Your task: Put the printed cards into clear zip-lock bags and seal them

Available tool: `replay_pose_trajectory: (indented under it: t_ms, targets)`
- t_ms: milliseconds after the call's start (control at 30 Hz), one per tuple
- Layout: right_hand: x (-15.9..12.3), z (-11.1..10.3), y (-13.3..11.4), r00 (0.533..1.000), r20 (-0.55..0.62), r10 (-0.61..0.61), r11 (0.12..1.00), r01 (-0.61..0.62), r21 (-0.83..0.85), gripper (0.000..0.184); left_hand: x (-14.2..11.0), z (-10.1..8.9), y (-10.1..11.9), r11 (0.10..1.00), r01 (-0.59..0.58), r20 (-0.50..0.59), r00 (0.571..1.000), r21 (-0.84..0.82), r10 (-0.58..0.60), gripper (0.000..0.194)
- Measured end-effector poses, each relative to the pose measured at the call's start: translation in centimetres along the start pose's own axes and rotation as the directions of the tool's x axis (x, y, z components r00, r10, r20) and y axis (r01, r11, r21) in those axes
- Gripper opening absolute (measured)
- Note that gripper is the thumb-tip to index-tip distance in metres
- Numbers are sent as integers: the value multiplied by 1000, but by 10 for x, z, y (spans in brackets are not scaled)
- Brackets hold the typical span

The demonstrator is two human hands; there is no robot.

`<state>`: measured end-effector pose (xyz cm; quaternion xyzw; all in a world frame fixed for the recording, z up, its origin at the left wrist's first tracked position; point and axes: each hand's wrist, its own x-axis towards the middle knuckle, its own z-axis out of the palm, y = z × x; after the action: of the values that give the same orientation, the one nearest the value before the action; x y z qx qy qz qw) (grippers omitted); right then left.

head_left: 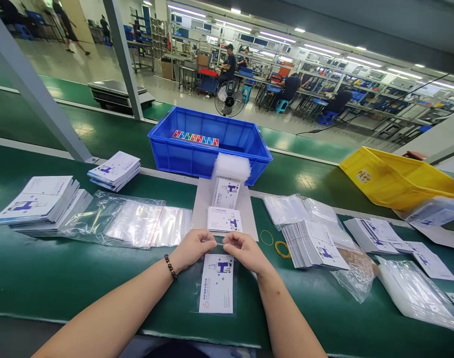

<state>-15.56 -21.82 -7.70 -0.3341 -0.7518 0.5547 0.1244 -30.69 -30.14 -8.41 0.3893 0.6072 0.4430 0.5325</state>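
Note:
My left hand (192,250), with a beaded bracelet at the wrist, and my right hand (248,252) face each other just in front of me. Thumbs and fingers of both are closed in a pinch on the top edge of a clear plastic bag (198,284). Inside the bag a white booklet (216,291) with purple print lies flat on the green belt. Right beyond my fingertips sits a small pile of similar booklets (224,220) on a grey board (251,219). Behind that pile, more booklets (227,193) lean under a white foam bundle (232,167).
A blue bin (208,156) stands behind the board. At left are booklet stacks (37,201) and flat clear bags (137,223). Rubber bands (282,249), more booklets (314,246), bags (416,293) and a tilted yellow bin (398,181) are at right. A metal post (124,59) rises at left.

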Motion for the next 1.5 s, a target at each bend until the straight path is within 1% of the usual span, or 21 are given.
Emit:
replay_pose_trajectory:
  t_ms: [133, 200, 267, 333, 467, 667, 800, 1000, 1100, 1200, 1267, 1300, 1333, 1367, 1400, 1433, 1467, 1500]
  targets:
    - [0, -2, 3, 999, -46, 3, 996, -6, -85, 11, 1, -3, 0, 1000, -18, 10, 1000, -4, 18, 17]
    - [0, -3, 2, 999, -54, -9, 994, 3, -109, 13, 1, -5, -1, 999, -44, -4, 999, 10, 44, 15]
    - [0, -3, 0, 999, -44, -25, 992, 19, -128, 14, 2, -5, -2, 996, -79, -32, 996, 42, 81, 11]
    - [0, -3, -2, 999, -21, -31, 990, 28, -139, 15, 3, -5, -3, 991, -105, -57, 992, 83, 110, 11]
    - [1, -2, -2, 1000, 5, -19, 987, 20, -157, 17, 4, -4, -6, 984, -105, -85, 989, 143, 118, 11]
    - [1, -1, -4, 1000, 24, -7, 989, 10, -145, 24, 3, -5, -5, 993, -56, -47, 997, 102, 61, 12]
    - [3, 3, -6, 999, 34, -16, 992, 20, -126, 23, 2, -4, -4, 987, -81, -61, 994, 136, 90, 11]
    - [3, 11, -6, 998, 11, -55, 990, 56, -132, 26, 2, 2, -7, 989, -114, -15, 993, 91, 116, 12]
    - [2, 12, -8, 997, 12, -71, 988, 72, -135, 25, 2, 3, -8, 983, -129, -19, 991, 128, 133, 10]
    - [0, 10, -10, 997, 42, -68, 985, 74, -153, 25, -3, -1, 0, 969, -131, 39, 991, 211, 126, 13]
    - [-1, 8, -11, 995, 69, -71, 979, 83, -186, 25, -9, -9, 9, 923, -160, 55, 987, 350, 150, 18]
    - [-1, 7, -11, 994, 72, -80, 974, 93, -209, 24, -12, -15, 14, 875, -163, 25, 985, 455, 170, 21]
    - [-2, 6, -10, 994, 62, -94, 967, 106, -233, 24, -15, -22, 18, 807, -138, -28, 982, 574, 189, 25]
    - [-2, 6, -9, 993, 37, -115, 959, 121, -257, 23, -17, -29, 21, 721, -71, -101, 976, 689, 193, 28]
    - [-1, 5, -8, 990, -4, -140, 951, 133, -279, 22, -19, -38, 22, 628, 27, -178, 968, 778, 178, 30]
    - [-1, 5, -6, 985, -56, -166, 944, 142, -297, 22, -20, -46, 21, 541, 128, -241, 960, 831, 143, 29]
    - [0, 5, -4, 976, -111, -190, 940, 148, -309, 22, -20, -53, 20, 474, 208, -284, 954, 856, 94, 26]
    - [0, 5, -3, 965, -158, -209, 937, 151, -315, 22, -19, -60, 17, 437, 248, -301, 952, 865, 57, 24]
